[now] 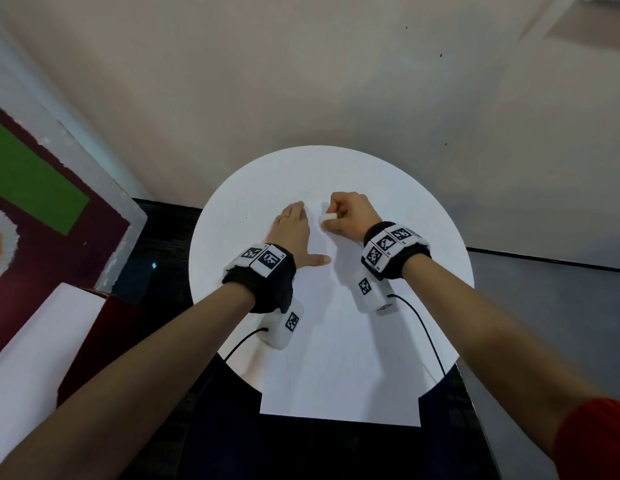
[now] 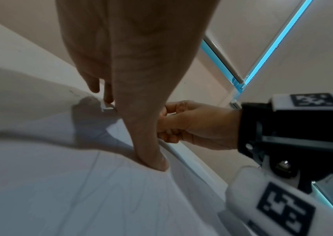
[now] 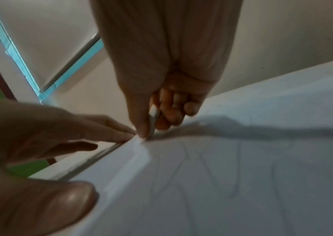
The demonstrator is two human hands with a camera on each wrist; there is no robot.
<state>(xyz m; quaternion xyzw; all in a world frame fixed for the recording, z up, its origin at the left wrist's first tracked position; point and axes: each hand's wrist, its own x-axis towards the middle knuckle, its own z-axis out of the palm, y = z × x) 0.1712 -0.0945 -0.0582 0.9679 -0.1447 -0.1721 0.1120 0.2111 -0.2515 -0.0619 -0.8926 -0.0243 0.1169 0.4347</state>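
A white sheet of paper [image 1: 339, 393] lies on a round white table [image 1: 440, 237] and hangs over its near edge. My left hand [image 1: 299, 233] lies flat on the sheet, fingers straight and thumb spread to the right. Just to its right, my right hand [image 1: 350, 216] pinches a small white eraser [image 1: 326, 218] whose tip touches the paper. The right wrist view shows the eraser [image 3: 153, 119] between thumb and curled fingers [image 3: 171, 110], with the left hand [image 3: 40, 135] beside it. Faint pencil lines [image 3: 236, 167] mark the sheet. The left wrist view shows my flat left hand [image 2: 141, 79] and the right hand [image 2: 198, 126].
A beige wall [image 1: 336, 81] stands right behind the table. At the left is a framed board [image 1: 34, 188] in maroon and green, with a white block [image 1: 31, 358] below it. Black cables [image 1: 429, 337] run from both wrist cameras over the table's near edge. Dark floor lies below.
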